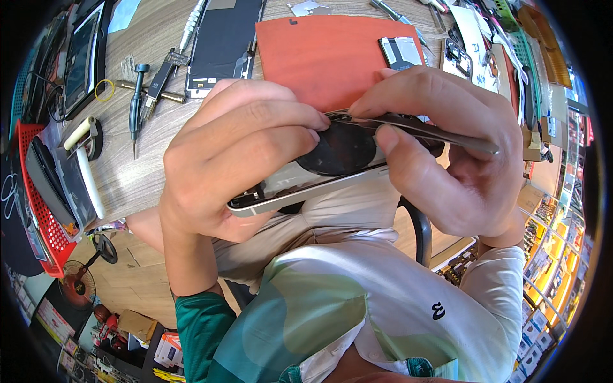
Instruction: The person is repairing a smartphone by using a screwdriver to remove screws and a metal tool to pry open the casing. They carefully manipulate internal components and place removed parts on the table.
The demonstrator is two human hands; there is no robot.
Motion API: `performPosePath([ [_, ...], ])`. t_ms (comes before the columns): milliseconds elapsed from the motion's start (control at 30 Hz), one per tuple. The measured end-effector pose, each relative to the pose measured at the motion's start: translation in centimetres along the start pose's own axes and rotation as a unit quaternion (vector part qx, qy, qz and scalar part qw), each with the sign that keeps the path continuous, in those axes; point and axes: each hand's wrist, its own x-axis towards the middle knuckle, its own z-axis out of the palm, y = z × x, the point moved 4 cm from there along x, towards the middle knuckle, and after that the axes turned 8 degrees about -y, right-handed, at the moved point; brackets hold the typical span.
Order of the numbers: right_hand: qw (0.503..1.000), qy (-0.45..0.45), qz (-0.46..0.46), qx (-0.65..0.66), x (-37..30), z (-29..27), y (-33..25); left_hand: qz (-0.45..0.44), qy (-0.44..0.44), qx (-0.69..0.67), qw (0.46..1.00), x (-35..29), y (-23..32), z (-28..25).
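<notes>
My left hand is closed around the left end of an opened phone housing with a silver metal frame, tilted above my lap. Its fingertips press at the housing's far edge. Inside the housing lies a round black pad. My right hand pinches metal tweezers between thumb and fingers. The tips of the tweezers reach to the far inner edge of the housing, close to my left fingertips. What exactly they touch there is too small to make out.
A red mat lies beyond my hands, with a black and silver battery-like part on it. To the left are a screwdriver, a dark flat panel and a red basket. A small phone part sits at the right.
</notes>
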Motion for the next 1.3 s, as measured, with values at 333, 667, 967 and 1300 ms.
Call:
performPosePath([
  [333,1.000,0.000,-0.003,-0.001,-0.15,0.17,-0.06,-0.003,-0.001,0.002,1.000,-0.01,-0.04,-0.05],
  [667,1.000,-0.016,-0.018,-0.018,-0.36,-0.03,-0.48,-0.018,-0.004,-0.004,1.000,0.02,0.19,-0.19],
  [967,0.999,-0.024,-0.037,-0.005,-0.47,0.00,-0.43,-0.007,-0.019,-0.001,1.000,-0.07,0.03,-0.32],
  [1300,0.999,-0.025,-0.025,-0.005,-0.69,0.09,-0.60,-0.010,-0.013,0.000,1.000,-0.10,0.00,-0.26],
])
